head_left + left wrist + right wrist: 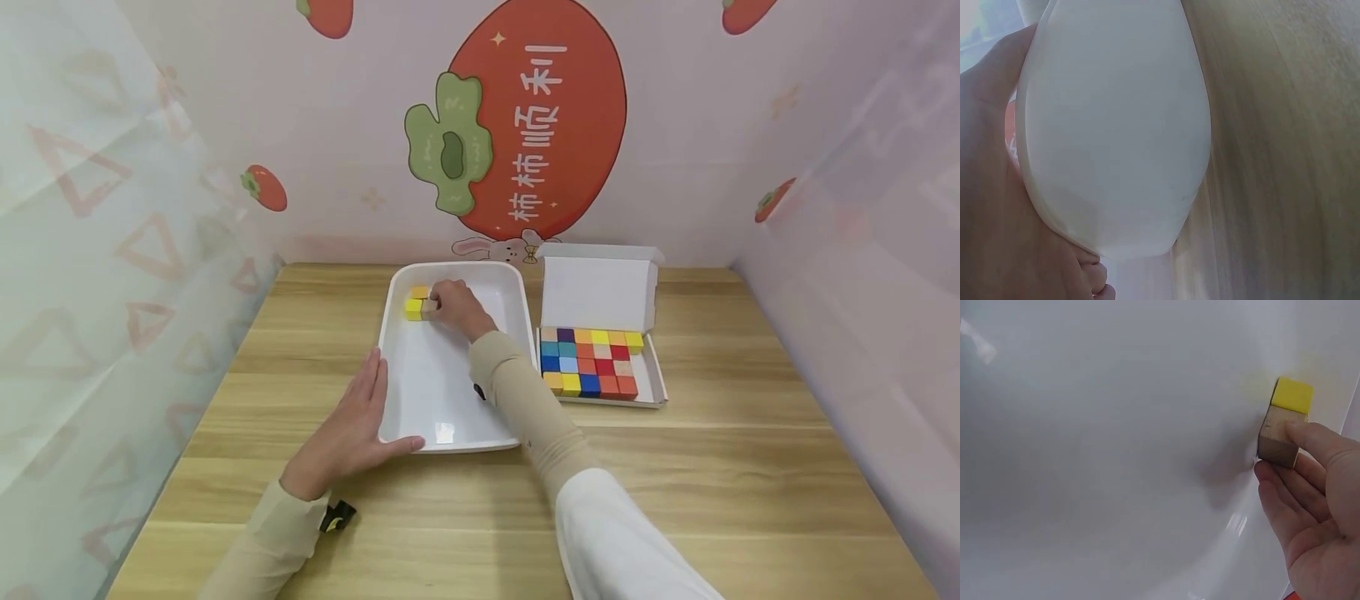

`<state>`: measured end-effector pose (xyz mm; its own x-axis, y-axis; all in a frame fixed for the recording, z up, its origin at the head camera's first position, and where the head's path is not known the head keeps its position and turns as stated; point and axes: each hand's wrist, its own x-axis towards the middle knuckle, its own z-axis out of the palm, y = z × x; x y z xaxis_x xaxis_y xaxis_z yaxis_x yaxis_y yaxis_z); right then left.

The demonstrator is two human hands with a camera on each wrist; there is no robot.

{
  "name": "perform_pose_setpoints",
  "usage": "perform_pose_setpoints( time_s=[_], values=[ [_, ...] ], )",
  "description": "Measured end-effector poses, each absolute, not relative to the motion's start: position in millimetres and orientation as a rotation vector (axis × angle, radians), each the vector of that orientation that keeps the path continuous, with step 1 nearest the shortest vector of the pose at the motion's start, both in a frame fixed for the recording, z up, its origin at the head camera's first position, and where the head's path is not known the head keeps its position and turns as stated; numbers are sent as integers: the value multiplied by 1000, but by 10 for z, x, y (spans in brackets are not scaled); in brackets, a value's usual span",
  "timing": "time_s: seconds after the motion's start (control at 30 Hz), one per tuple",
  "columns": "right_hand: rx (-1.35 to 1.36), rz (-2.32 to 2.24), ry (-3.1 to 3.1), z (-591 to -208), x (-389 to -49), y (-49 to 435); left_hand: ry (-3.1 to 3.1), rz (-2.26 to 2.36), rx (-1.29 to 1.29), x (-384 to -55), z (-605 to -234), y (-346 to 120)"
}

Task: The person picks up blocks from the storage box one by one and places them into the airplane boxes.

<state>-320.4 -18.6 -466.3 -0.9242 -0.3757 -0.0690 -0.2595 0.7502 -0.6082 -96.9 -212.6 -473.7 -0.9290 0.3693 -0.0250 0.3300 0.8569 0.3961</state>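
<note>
My right hand (459, 308) is at the far left part of a white tray (450, 443), and its thumb and fingers pinch a plain wooden block (1280, 428). That block touches a yellow block (1293, 395) beside it. Behind the yellow one, an orange block (419, 292) shows in the head view, partly hidden. At the tray's near left corner rests my left hand (356, 425), its fingers straight along the outer side and its thumb over the front rim. The left wrist view shows this hand (1016, 206) against the tray's outer wall (1116, 125).
Right of the tray stands an open white cardboard box (660, 379), its lid (598, 292) raised at the back. Rows of coloured blocks (588, 364) fill most of it. A wooden table (450, 533) lies beneath, with a printed backdrop (675, 167) behind and cloth at both sides.
</note>
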Motion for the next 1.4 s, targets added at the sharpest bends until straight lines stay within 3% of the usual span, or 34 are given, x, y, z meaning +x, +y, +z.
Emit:
perform_pose_setpoints(
  time_s=[0.2,0.43,0.73,1.4],
  values=[
    [-524,-922,2761,-4542,-3171,-134,2931,608,538,-972,-4732,-2119],
    [-732,-856,2760,-4256,-3125,75,2928,602,545,-964,-4720,-2122],
    [-861,-741,2751,-3875,-2881,474,2930,600,539,-969,-4715,-2118],
    [-695,-784,2816,-3725,-2236,2050,2932,588,543,-972,-4717,-2105]
  ],
)
